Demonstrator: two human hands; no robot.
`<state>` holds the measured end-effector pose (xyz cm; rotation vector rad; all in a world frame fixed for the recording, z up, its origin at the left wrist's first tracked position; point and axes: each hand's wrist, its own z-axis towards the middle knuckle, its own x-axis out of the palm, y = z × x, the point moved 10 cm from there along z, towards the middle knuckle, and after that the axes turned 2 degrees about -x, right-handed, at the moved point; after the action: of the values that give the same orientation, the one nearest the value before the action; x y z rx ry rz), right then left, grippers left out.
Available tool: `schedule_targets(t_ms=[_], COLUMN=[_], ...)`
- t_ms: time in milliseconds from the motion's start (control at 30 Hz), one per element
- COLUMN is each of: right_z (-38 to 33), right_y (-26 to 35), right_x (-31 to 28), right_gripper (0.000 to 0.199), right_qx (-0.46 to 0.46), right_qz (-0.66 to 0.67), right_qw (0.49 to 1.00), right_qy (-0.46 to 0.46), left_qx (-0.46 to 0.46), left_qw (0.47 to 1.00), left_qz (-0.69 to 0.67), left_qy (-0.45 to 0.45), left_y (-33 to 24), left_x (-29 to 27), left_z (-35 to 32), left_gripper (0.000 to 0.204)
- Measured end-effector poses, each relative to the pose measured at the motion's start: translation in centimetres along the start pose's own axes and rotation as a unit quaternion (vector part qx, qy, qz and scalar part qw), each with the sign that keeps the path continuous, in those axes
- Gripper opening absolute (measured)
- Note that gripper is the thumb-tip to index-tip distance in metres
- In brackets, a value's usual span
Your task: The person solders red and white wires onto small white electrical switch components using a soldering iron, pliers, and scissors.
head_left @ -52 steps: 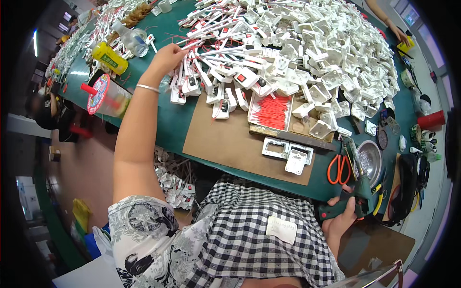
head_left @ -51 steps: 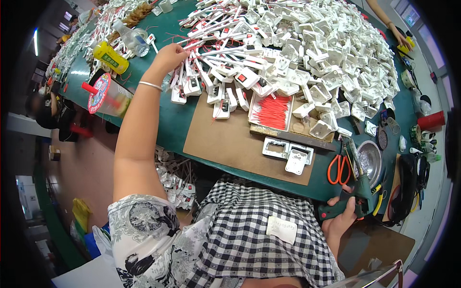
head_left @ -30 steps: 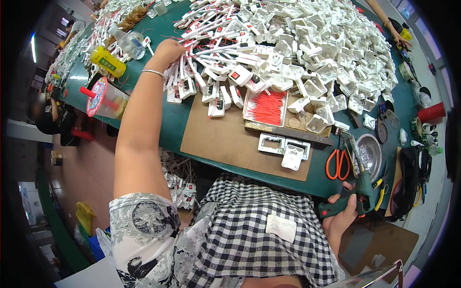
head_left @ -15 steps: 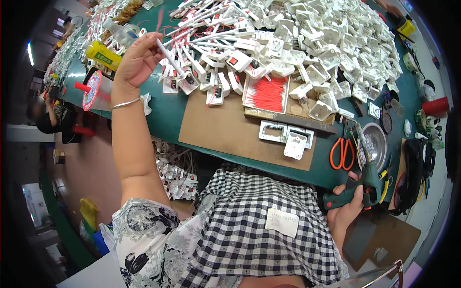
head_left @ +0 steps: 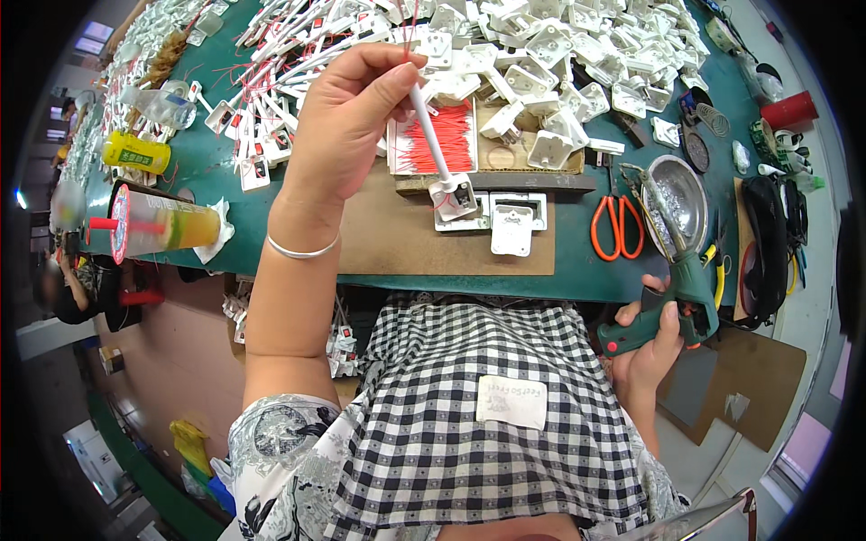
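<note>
Over the middle of the bench, my left hand (head_left: 347,117) pinches the upper end of a thin white tube (head_left: 428,131) with red wires coming out above the fingers. A white plastic switch casing (head_left: 454,200) hangs at the tube's lower end, in front of several white casings (head_left: 512,231) on a brown board (head_left: 397,243). At the right bench edge, my right hand (head_left: 657,353) grips the handle of a green soldering gun (head_left: 693,293). Its long metal tip points up beside a metal bowl (head_left: 705,207).
Orange-handled scissors (head_left: 617,230) lie left of the bowl. A tray of short red wires (head_left: 442,140) stands behind a dark bar (head_left: 541,184). Heaped white casings (head_left: 559,45) fill the back. A cup with a red straw (head_left: 171,225) and a yellow bottle (head_left: 135,153) stand left.
My left hand has brought the tube and its switch casing from the left pile rightward, over the casings on the board. My right hand still holds the soldering gun; the view has shifted.
</note>
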<state>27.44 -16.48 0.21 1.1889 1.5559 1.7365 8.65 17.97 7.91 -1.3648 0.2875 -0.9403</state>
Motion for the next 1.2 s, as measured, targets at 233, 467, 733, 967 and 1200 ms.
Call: schedule_targets(t_ms=[233, 467, 733, 967, 1200], right_z=[0.1, 0.3, 0.5, 0.6, 0.5], right_y=[0.2, 0.2, -0.3, 0.0, -0.5], right_x=[0.8, 1.6, 1.2, 1.7, 1.8], right_gripper=[0.038, 0.038, 0.04, 0.038, 0.038], right_qx=[-0.006, -0.009, 0.009, -0.006, 0.003], right_qz=[0.004, 0.004, 0.045, 0.025, 0.035], right_qw=[1.0, 1.0, 0.999, 1.0, 0.999], right_qy=[0.004, 0.008, -0.007, 0.005, 0.004], left_qx=[0.09, -0.065, 0.156, 0.163, 0.171], left_qw=[0.979, 0.985, 0.83, 0.763, 0.767], left_qz=[0.17, 0.155, 0.53, 0.617, 0.611], left_qy=[0.074, -0.047, 0.078, 0.101, 0.096], left_y=[-0.5, 2.2, 0.4, 2.3, 2.3], left_x=[4.5, 0.9, 5.3, 6.7, 6.5], left_z=[-0.9, 0.0, -7.0, -7.6, -7.1], left_gripper=[0.014, 0.027, 0.063, 0.04, 0.033])
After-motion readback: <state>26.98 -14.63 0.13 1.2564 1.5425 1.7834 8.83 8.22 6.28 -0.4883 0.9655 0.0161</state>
